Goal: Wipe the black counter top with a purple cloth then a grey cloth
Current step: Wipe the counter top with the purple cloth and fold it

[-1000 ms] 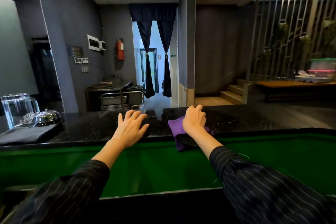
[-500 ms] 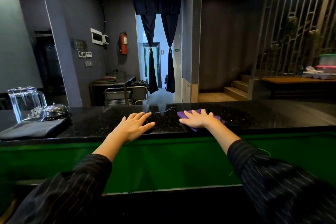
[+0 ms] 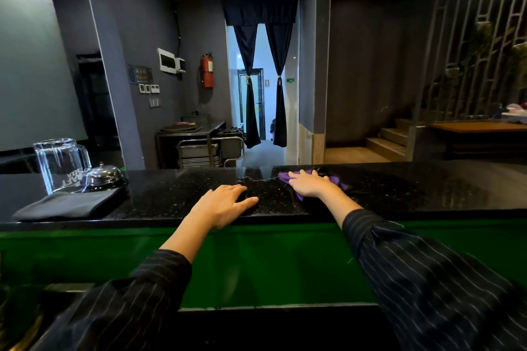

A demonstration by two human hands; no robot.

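You are in the purple-cloth step: right hand [image 3: 309, 185], fingers flat, presses the purple cloth [image 3: 336, 180] onto the black worktop [image 3: 427, 191], left hand [image 3: 225, 202] rests spread and empty, so next sweep toward unwiped areas.

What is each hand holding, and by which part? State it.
The right hand presses flat on the middle of the purple cloth, pinning it to the black counter top, not gripping it. The left hand holds nothing; it rests open on the counter.

Head view (wide); faces forward over counter [image 3: 171, 202].
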